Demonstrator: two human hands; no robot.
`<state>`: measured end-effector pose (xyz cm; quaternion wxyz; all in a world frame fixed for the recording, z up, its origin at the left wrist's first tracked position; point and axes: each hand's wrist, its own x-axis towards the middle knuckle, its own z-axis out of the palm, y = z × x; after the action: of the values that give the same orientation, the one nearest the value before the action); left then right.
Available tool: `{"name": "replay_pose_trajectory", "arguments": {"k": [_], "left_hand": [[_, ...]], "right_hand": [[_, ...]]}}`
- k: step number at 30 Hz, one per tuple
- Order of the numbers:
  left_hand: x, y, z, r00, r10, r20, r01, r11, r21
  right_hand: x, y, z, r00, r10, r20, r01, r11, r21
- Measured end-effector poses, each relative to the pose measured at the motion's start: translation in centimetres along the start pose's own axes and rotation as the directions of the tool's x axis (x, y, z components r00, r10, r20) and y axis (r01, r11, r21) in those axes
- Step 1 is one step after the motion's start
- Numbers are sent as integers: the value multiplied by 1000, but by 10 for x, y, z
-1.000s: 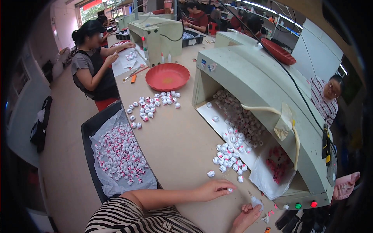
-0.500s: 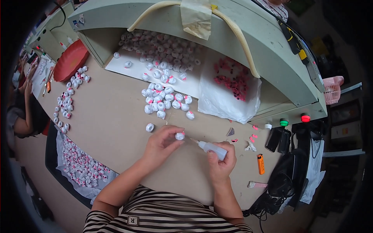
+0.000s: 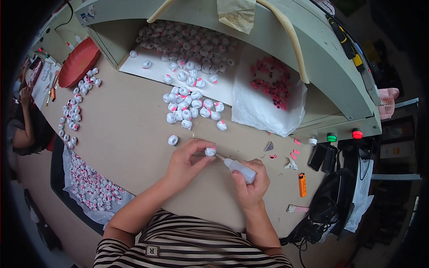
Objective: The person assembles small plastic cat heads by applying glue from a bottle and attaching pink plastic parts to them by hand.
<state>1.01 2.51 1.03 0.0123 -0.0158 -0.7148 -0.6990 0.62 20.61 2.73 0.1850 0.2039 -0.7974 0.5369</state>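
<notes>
Between the thumb and fingers of my left hand (image 3: 184, 164) is a small white rounded piece (image 3: 209, 152) with a bit of pink at its top. My right hand (image 3: 253, 190) is wrapped round a translucent squeeze bottle (image 3: 241, 171), tilted so its thin nozzle points up and left. The nozzle tip meets the right side of the piece, or nearly so; actual contact is too small to tell. One loose white piece (image 3: 173, 140) lies just beyond my left hand. Farther off sits a cluster of similar white and pink pieces (image 3: 183, 105).
Under the grey hood (image 3: 330, 67) are a heap of white pieces (image 3: 192, 44) and a plastic sheet (image 3: 259, 114) holding dark pink parts. To the right lie an orange lighter (image 3: 302, 185) and pink scraps. A red bowl (image 3: 80, 64) and filled tray (image 3: 94, 183) are left, near another person's arm (image 3: 27, 118).
The bottle's nozzle has moved left and up to the white piece in my left hand. The whole view has shifted slightly. Both holds are unchanged.
</notes>
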Motion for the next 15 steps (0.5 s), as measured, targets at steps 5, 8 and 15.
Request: {"name": "replay_pose_trajectory", "arguments": {"k": [5, 8, 15], "left_hand": [[0, 0, -1, 1000, -1, -3, 1, 1000, 6], [-1, 4, -1, 999, -11, 30, 11, 1000, 5], [-1, 5, -3, 997, -10, 81, 9, 1000, 12]], "right_hand": [[0, 0, 1, 1000, -9, -2, 9, 1000, -3], [1, -1, 1, 1000, -29, -3, 29, 1000, -7], [1, -2, 1, 999, -21, 25, 21, 1000, 2]]}}
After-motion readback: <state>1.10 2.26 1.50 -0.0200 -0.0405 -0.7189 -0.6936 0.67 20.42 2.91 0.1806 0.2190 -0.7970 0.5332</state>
